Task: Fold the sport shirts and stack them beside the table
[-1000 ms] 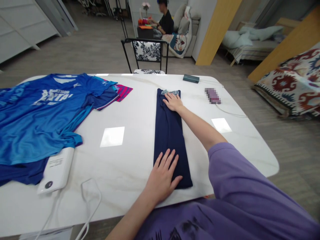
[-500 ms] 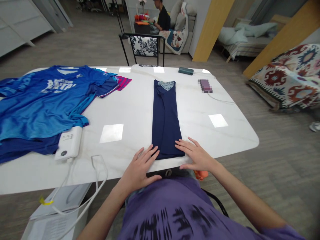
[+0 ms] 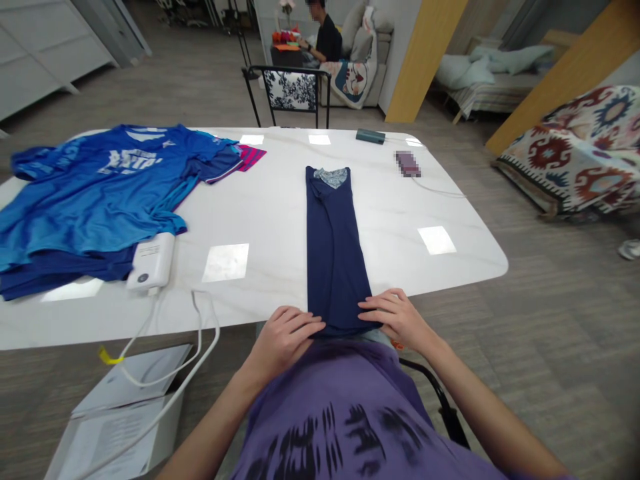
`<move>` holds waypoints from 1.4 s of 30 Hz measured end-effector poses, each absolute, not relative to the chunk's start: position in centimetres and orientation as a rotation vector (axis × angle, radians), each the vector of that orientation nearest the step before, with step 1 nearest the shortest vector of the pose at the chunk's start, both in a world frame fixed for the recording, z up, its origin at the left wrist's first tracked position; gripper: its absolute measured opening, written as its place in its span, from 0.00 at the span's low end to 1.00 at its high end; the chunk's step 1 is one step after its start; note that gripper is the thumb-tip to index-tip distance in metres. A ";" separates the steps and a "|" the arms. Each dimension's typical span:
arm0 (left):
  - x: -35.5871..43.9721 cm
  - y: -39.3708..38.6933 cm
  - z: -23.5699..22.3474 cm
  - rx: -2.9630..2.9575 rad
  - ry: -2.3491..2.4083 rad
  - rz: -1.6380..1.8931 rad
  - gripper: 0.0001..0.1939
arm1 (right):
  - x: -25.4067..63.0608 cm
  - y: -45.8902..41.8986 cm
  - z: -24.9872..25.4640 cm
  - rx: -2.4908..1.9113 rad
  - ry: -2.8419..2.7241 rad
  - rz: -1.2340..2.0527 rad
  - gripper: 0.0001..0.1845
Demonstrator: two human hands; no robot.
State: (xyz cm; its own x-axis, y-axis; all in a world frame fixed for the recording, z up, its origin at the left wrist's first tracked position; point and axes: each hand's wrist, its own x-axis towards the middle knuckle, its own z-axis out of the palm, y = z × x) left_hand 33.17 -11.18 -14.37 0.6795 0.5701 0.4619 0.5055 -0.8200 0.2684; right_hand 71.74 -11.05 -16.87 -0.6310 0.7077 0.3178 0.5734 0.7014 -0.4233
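A navy shirt [image 3: 333, 253], folded into a long narrow strip, lies in front of me with its patterned grey-blue neckline [image 3: 331, 177] at the far end. Its near end reaches the table's front edge, close to my body. My left hand [image 3: 289, 335] grips the near left corner, fingers on top and thumb out of sight beneath. At the near right corner my right hand [image 3: 397, 319] holds the cloth the same way, its thumb hidden too.
Blue jerseys [image 3: 120, 193] lie piled on the left of the white table [image 3: 265, 233], beside a white power bank [image 3: 153, 261] with a hanging cable. A dark green case [image 3: 371, 136] and a blurred phone [image 3: 408, 164] lie far right. A chair [image 3: 290, 90] and a seated person [image 3: 327, 40] are beyond.
Both hands have closed on the shirt's near corners, where they lay flat before. The shirt's near end has come towards me, to the table's edge.
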 end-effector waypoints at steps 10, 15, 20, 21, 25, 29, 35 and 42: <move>34.4 -11.2 0.2 2.315 0.833 0.990 0.14 | 71.9 -11.5 -0.4 -0.760 -2.228 0.781 0.11; 37.2 2.9 3.0 2.174 1.192 1.378 0.06 | 71.2 2.5 2.1 -1.041 -1.950 0.605 0.14; 39.2 20.2 -1.0 2.055 1.401 1.179 0.17 | 70.1 20.8 -3.8 -1.228 -1.810 0.674 0.22; 39.4 22.9 -2.3 2.064 1.468 1.094 0.16 | 69.8 23.4 -5.3 -1.299 -1.828 0.663 0.20; 39.0 28.7 -7.1 2.107 1.778 0.749 0.15 | 68.5 28.3 -9.9 -1.634 -1.941 0.450 0.22; 38.1 29.0 -8.7 2.023 1.980 0.606 0.29 | 68.6 27.7 -10.9 -1.932 -1.868 0.241 0.39; 40.1 27.8 -8.3 2.093 1.906 0.472 0.25 | 68.5 27.3 -10.4 -1.947 -2.027 0.405 0.28; 43.7 23.4 -6.3 1.928 1.584 0.931 0.25 | 69.6 22.3 -8.7 -1.496 -1.761 0.724 0.17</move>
